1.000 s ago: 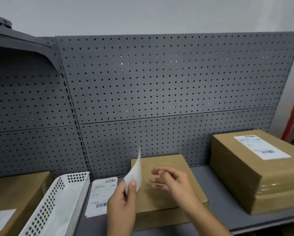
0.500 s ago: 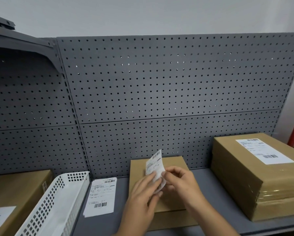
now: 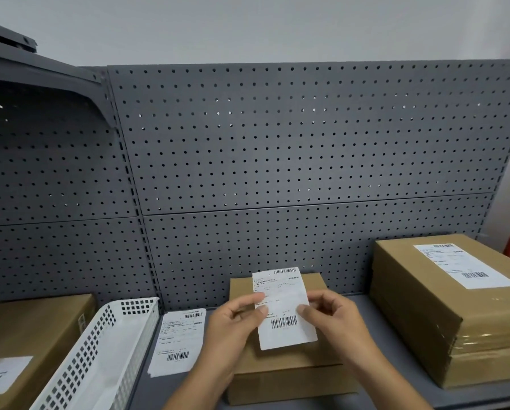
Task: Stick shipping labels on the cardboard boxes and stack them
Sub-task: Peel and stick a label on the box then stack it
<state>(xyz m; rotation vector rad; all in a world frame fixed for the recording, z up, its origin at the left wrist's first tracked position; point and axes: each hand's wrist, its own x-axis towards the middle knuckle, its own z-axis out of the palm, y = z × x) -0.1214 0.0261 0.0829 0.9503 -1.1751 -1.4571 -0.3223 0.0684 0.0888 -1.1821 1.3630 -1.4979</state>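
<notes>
Both hands, the left hand (image 3: 233, 324) and right hand (image 3: 333, 318), are pinching a rectangular white paper label (image 3: 283, 306), long axis upright, barcode lowest, over a plain cardboard box (image 3: 283, 377).

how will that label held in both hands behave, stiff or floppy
Probably floppy: the label is a thin sheet, with the left hand and right hand each pinching a side. Likely very light: fingertips alone hold it up. Whether its sticky side is bare cannot be told.
</notes>
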